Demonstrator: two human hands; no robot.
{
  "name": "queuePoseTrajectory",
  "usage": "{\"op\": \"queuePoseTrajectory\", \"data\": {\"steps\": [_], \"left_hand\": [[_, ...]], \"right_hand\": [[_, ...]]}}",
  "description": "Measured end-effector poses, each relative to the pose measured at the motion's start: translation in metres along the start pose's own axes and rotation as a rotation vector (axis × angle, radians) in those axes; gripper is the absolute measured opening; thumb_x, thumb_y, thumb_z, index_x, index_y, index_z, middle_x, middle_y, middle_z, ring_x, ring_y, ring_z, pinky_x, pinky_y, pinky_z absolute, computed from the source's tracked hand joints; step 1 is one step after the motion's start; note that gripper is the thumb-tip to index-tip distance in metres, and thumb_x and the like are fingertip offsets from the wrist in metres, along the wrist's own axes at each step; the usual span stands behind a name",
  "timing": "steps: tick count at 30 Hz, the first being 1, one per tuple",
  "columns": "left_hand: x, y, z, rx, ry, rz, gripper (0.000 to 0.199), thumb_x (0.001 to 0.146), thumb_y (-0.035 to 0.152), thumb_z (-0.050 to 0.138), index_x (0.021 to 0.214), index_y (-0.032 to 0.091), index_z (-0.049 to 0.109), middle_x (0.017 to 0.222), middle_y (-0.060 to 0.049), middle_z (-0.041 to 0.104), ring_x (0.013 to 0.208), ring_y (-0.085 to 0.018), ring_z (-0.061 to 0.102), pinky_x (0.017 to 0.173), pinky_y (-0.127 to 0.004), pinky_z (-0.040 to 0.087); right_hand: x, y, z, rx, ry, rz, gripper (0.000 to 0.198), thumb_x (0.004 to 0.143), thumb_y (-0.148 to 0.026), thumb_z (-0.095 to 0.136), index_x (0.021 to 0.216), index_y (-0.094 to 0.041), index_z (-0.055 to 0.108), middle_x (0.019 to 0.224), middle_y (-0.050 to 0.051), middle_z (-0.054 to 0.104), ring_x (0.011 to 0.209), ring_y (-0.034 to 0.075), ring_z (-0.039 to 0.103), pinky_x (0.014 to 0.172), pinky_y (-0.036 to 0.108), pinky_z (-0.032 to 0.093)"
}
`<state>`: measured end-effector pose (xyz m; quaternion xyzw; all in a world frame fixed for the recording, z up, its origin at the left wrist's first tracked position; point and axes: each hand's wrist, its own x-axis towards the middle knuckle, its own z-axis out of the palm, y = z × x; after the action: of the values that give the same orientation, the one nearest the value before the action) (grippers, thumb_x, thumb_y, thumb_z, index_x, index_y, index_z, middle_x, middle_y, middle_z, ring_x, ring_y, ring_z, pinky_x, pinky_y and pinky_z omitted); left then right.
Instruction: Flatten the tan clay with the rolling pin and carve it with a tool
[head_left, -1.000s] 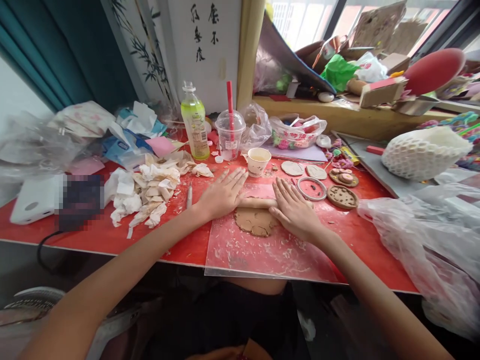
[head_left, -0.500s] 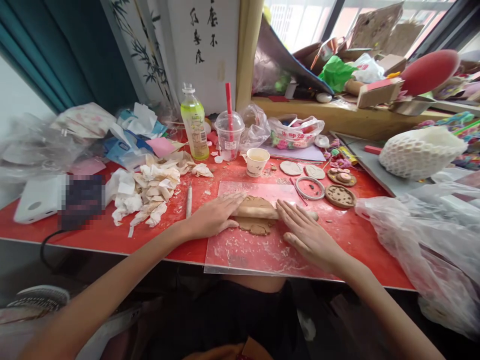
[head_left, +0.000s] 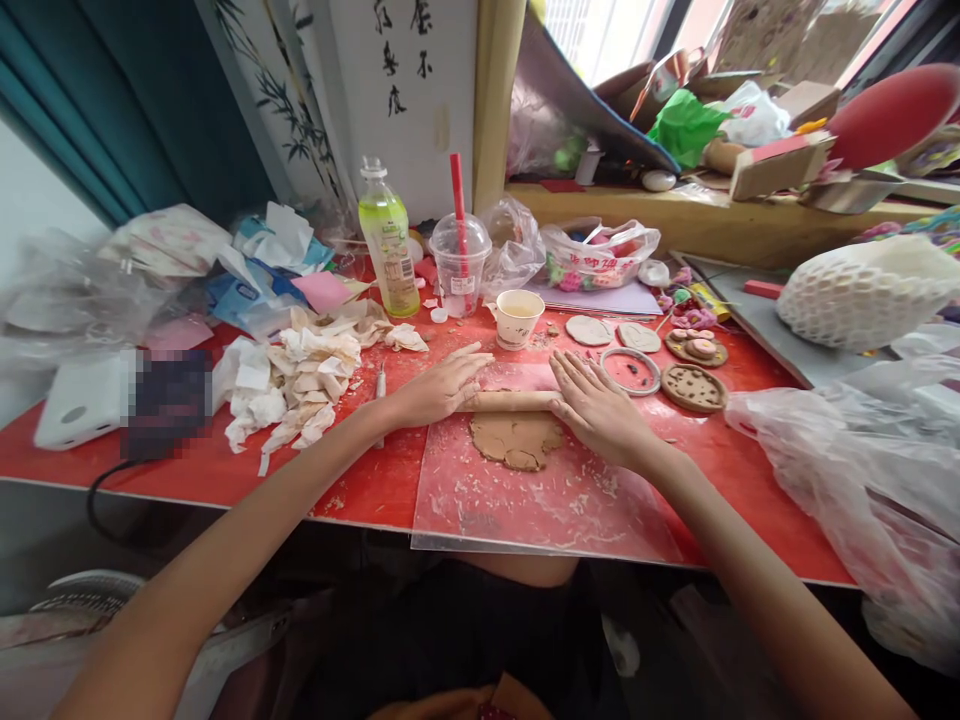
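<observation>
Touching the rolling pin (head_left: 514, 401), both hands (head_left: 429, 390) (head_left: 600, 405) have straight fingers (head_left: 469, 362), gripping nothing; a paper cup (head_left: 517, 330) holds liquid (head_left: 519, 302).

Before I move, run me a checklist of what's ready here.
1. Left hand on pale cylindrical rolling pin: ok.
2. Right hand on its other end: ok.
3. Flat brown clay slab uncracked: not ok, front edge cracked.
4. Clear plastic sheet fully on red table: not ok, front edge overhangs.
5. White paper cup upright, apart from the pin: ok.
6. Slab's thickness even: cannot tell.
</observation>
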<state>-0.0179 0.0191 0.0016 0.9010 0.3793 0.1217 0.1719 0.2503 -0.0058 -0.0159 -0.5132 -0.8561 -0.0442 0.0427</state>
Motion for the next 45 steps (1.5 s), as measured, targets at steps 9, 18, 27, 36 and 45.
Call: {"op": "queuePoseTrajectory", "data": {"steps": [9,18,27,36,45], "left_hand": [[-0.001,-0.001,0.001,-0.050,0.053,-0.070,0.047,0.094,0.034,0.027,0.136,0.014,0.035,0.148,-0.012,0.032,0.140,-0.020,0.019,0.115,-0.042,0.019],[0.002,-0.005,0.006,0.047,0.083,-0.073,0.043,0.093,0.034,0.033,0.131,0.015,0.039,0.140,-0.011,0.041,0.141,-0.023,0.014,0.115,-0.043,0.017],[-0.003,0.000,0.007,0.181,0.025,0.030,0.046,0.097,0.035,0.023,0.135,0.012,0.034,0.144,-0.013,0.035,0.142,-0.023,0.009,0.115,-0.041,0.016],[-0.007,0.006,0.005,0.248,-0.006,0.049,0.047,0.097,0.034,0.022,0.140,0.014,0.025,0.147,-0.011,0.030,0.142,-0.021,0.007,0.116,-0.039,0.012],[-0.008,0.007,0.006,0.330,0.007,0.106,0.050,0.098,0.035,0.023,0.142,0.013,0.019,0.149,-0.012,0.026,0.142,-0.022,0.009,0.116,-0.038,0.011]], "right_hand": [[-0.003,-0.001,0.001,-0.011,0.005,0.002,0.074,0.092,-0.054,-0.001,0.146,-0.008,0.020,0.152,0.009,0.024,0.142,0.019,0.018,0.116,0.042,0.015],[-0.004,-0.002,0.003,-0.003,0.021,0.001,0.072,0.093,-0.053,0.002,0.146,-0.009,0.023,0.151,0.009,0.027,0.141,0.020,0.019,0.116,0.044,0.016],[-0.006,-0.001,0.004,-0.007,0.033,-0.001,0.069,0.093,-0.052,0.004,0.146,-0.011,0.023,0.151,0.009,0.027,0.141,0.019,0.019,0.115,0.044,0.016],[-0.007,0.000,0.006,0.008,0.053,-0.011,0.066,0.094,-0.051,0.006,0.146,-0.013,0.024,0.151,0.009,0.029,0.141,0.019,0.020,0.115,0.044,0.018],[-0.007,0.000,0.004,0.005,0.029,-0.005,0.067,0.094,-0.051,0.004,0.145,-0.013,0.025,0.150,0.008,0.030,0.141,0.018,0.020,0.115,0.043,0.017]]}}
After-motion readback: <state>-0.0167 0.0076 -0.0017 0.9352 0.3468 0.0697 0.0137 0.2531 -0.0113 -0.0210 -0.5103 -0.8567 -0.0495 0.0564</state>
